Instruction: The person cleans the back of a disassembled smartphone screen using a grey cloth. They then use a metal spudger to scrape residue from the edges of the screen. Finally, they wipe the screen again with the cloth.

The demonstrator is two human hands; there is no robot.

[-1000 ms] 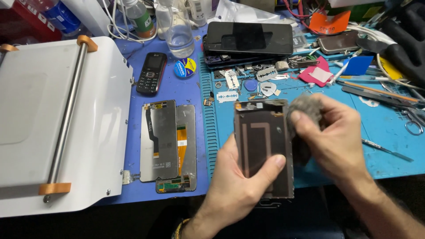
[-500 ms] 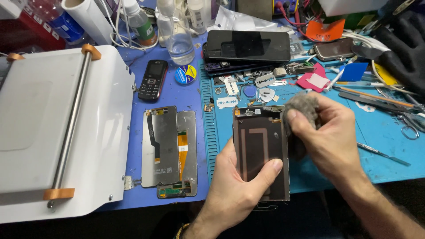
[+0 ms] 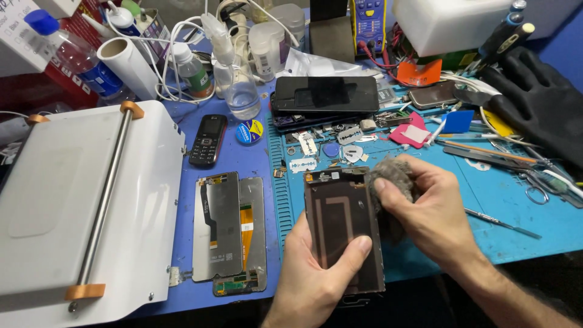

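Mid-wipe here: my left hand point(image 3: 316, 276) clamps the screen panel point(image 3: 343, 234), right hand point(image 3: 434, 212) pinches the grey rag point(image 3: 388, 179) at its 1 o'clock corner, so steady strokes next, I'd say.

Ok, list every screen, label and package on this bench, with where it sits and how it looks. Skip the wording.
Phone panel: held in the left hand, dark brownish rectangle; right hand presses a grey cloth on it.
Dark smartphone: top centre, black glossy screen, unlit.
Keypad phone: left of centre, small, black, screen off.
Bare display panels: on the blue mat, grey backs, orange flex.
Water bottle: top left, clear, blue label and cap.
Round tin: beside keypad phone, blue and yellow.
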